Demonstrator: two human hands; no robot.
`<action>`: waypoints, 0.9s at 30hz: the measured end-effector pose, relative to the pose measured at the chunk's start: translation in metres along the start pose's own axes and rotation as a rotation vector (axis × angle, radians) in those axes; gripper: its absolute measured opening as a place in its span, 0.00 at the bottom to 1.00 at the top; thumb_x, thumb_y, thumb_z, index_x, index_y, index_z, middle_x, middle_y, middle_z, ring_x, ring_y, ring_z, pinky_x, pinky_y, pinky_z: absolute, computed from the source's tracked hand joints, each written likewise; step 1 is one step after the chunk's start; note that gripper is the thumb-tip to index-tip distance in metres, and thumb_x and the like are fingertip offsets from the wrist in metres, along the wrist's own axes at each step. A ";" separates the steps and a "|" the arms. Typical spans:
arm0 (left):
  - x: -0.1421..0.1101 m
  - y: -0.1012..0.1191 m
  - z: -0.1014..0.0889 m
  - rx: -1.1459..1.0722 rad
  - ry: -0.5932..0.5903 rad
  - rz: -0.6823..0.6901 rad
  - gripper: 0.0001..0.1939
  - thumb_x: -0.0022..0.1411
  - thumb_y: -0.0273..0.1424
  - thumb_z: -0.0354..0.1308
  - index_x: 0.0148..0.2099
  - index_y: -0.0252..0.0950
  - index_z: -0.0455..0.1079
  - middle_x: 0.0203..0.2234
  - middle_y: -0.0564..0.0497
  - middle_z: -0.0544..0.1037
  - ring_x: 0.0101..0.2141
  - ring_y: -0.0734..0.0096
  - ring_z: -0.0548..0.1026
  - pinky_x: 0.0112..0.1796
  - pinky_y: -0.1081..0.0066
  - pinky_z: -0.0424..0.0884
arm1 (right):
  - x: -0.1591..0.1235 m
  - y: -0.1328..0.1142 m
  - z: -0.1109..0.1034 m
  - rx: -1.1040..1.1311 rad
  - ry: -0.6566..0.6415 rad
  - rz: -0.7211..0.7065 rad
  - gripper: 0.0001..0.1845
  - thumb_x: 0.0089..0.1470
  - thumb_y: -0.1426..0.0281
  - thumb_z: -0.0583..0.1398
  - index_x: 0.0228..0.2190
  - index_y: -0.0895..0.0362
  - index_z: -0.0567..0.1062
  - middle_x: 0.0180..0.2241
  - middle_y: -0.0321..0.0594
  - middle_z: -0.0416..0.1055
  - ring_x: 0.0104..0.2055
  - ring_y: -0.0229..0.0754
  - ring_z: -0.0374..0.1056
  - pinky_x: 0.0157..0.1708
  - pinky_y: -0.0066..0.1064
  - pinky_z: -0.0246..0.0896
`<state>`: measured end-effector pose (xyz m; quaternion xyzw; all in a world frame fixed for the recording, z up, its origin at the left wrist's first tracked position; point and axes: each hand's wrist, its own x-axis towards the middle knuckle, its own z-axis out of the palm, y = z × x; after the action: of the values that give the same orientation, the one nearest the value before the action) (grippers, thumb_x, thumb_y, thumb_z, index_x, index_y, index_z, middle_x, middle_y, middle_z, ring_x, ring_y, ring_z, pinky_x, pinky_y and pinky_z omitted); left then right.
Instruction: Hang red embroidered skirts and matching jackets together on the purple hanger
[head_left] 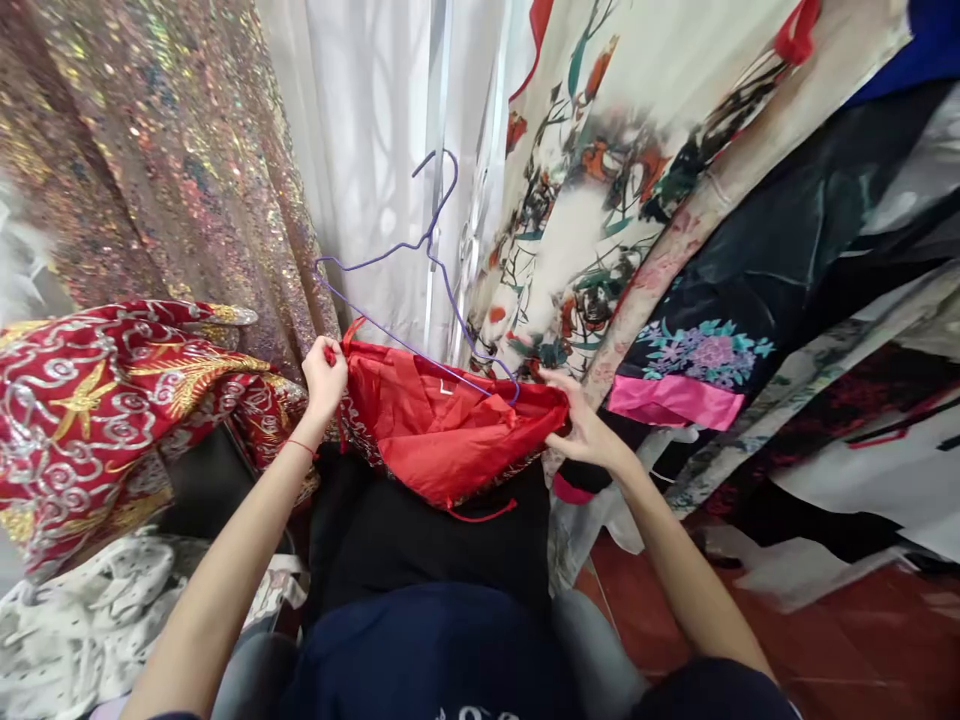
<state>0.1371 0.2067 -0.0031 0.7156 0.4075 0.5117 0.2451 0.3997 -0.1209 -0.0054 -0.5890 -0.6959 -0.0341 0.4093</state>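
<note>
A red garment with a shiny lining is stretched between my two hands above my lap. My left hand is closed on its left upper edge, next to a thin red strap. At the opposite end my right hand pinches the garment's edge between thumb and fingers. A purple wire hanger leans over the garment, its lower bar lying across the opening and its hook pointing up. One red tie string dangles from the near edge. Whether the hanger is attached to the cloth, I cannot tell.
On the left lies a red garment with gold and silver embroidery, below a sequinned cloth. White fabric hangs ahead. Floral garments and a dark one with a pink cuff hang on the right, above red floor tiles.
</note>
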 end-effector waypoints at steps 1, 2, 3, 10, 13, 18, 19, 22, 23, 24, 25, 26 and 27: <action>-0.005 0.004 -0.005 0.125 -0.057 0.035 0.08 0.56 0.19 0.49 0.30 0.37 0.62 0.27 0.53 0.70 0.28 0.72 0.68 0.35 0.73 0.63 | -0.003 -0.006 0.005 0.022 0.011 -0.037 0.32 0.54 0.67 0.62 0.59 0.50 0.65 0.48 0.45 0.66 0.49 0.48 0.67 0.53 0.43 0.64; -0.011 0.008 -0.011 0.275 -0.148 0.069 0.10 0.56 0.18 0.47 0.32 0.36 0.66 0.31 0.49 0.74 0.32 0.70 0.71 0.37 0.72 0.64 | -0.006 -0.011 0.010 0.044 0.022 -0.060 0.23 0.55 0.67 0.63 0.53 0.50 0.72 0.43 0.43 0.66 0.45 0.47 0.67 0.49 0.41 0.65; -0.016 0.013 -0.017 0.435 -0.260 0.087 0.12 0.57 0.19 0.46 0.35 0.36 0.70 0.36 0.46 0.77 0.36 0.67 0.74 0.38 0.71 0.65 | -0.009 -0.014 0.015 0.059 0.031 -0.069 0.14 0.55 0.68 0.63 0.45 0.50 0.76 0.38 0.40 0.66 0.41 0.45 0.67 0.44 0.38 0.66; -0.039 0.048 -0.061 0.882 -0.908 0.063 0.07 0.48 0.23 0.59 0.23 0.38 0.75 0.28 0.46 0.82 0.38 0.54 0.80 0.52 0.55 0.63 | -0.018 -0.011 0.039 0.001 0.024 -0.069 0.23 0.59 0.64 0.62 0.16 0.56 0.64 0.26 0.34 0.53 0.26 0.36 0.54 0.25 0.29 0.48; -0.062 0.073 -0.073 0.795 -1.041 0.262 0.09 0.59 0.30 0.56 0.33 0.42 0.78 0.37 0.48 0.83 0.44 0.56 0.79 0.54 0.54 0.63 | -0.014 -0.006 0.047 -0.041 0.062 -0.038 0.27 0.57 0.62 0.64 0.15 0.55 0.59 0.24 0.32 0.51 0.25 0.36 0.53 0.25 0.29 0.48; -0.144 0.107 -0.041 0.568 -0.791 0.414 0.33 0.67 0.53 0.48 0.57 0.29 0.69 0.53 0.32 0.76 0.56 0.47 0.73 0.59 0.48 0.62 | -0.002 -0.015 0.068 -0.088 0.195 0.036 0.23 0.57 0.63 0.64 0.17 0.55 0.62 0.23 0.31 0.52 0.23 0.35 0.53 0.24 0.29 0.49; -0.158 0.106 -0.028 0.567 -0.782 0.395 0.42 0.62 0.57 0.53 0.62 0.25 0.65 0.60 0.28 0.70 0.61 0.42 0.67 0.62 0.44 0.58 | 0.000 -0.020 0.073 -0.073 0.196 0.028 0.23 0.58 0.64 0.63 0.17 0.55 0.61 0.23 0.31 0.52 0.23 0.35 0.53 0.24 0.28 0.49; -0.170 0.085 0.009 0.656 -0.787 0.322 0.52 0.54 0.50 0.64 0.69 0.20 0.53 0.69 0.22 0.53 0.69 0.35 0.51 0.65 0.38 0.49 | 0.005 -0.035 0.081 -0.016 0.162 -0.001 0.22 0.56 0.66 0.63 0.17 0.54 0.59 0.22 0.31 0.53 0.23 0.34 0.54 0.24 0.28 0.50; -0.164 0.073 0.019 0.687 -0.783 0.274 0.49 0.55 0.43 0.65 0.70 0.21 0.52 0.69 0.24 0.54 0.70 0.38 0.51 0.65 0.40 0.50 | 0.005 -0.039 0.081 -0.003 0.148 0.005 0.21 0.55 0.67 0.63 0.18 0.54 0.60 0.22 0.31 0.54 0.23 0.35 0.54 0.24 0.28 0.51; -0.153 0.060 0.025 0.692 -0.798 0.210 0.44 0.56 0.38 0.63 0.69 0.23 0.54 0.67 0.25 0.59 0.69 0.41 0.55 0.65 0.44 0.53 | 0.005 -0.042 0.081 0.006 0.140 0.022 0.19 0.54 0.68 0.63 0.19 0.54 0.60 0.22 0.31 0.56 0.23 0.35 0.55 0.24 0.28 0.52; -0.139 0.046 0.029 0.661 -0.891 0.147 0.39 0.58 0.36 0.61 0.68 0.26 0.58 0.64 0.28 0.66 0.65 0.44 0.64 0.62 0.49 0.60 | 0.004 -0.045 0.081 0.014 0.137 0.048 0.17 0.54 0.68 0.63 0.20 0.53 0.61 0.22 0.31 0.58 0.23 0.36 0.57 0.25 0.28 0.53; -0.124 0.033 0.031 0.646 -0.974 0.113 0.33 0.58 0.36 0.61 0.63 0.30 0.65 0.56 0.33 0.75 0.57 0.47 0.74 0.56 0.55 0.69 | 0.003 -0.048 0.080 0.023 0.138 0.081 0.15 0.53 0.69 0.63 0.21 0.53 0.62 0.23 0.32 0.61 0.24 0.36 0.58 0.26 0.28 0.56; -0.109 0.021 0.031 0.639 -1.021 0.097 0.25 0.58 0.36 0.60 0.57 0.34 0.71 0.50 0.37 0.80 0.51 0.51 0.79 0.50 0.60 0.73 | 0.001 -0.051 0.080 0.038 0.137 0.116 0.12 0.53 0.69 0.62 0.23 0.53 0.64 0.24 0.33 0.64 0.25 0.37 0.61 0.28 0.28 0.58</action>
<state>0.1568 0.1061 -0.0565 0.9267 0.3387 -0.0335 0.1592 0.3143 -0.0931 -0.0356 -0.6166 -0.6317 -0.0373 0.4685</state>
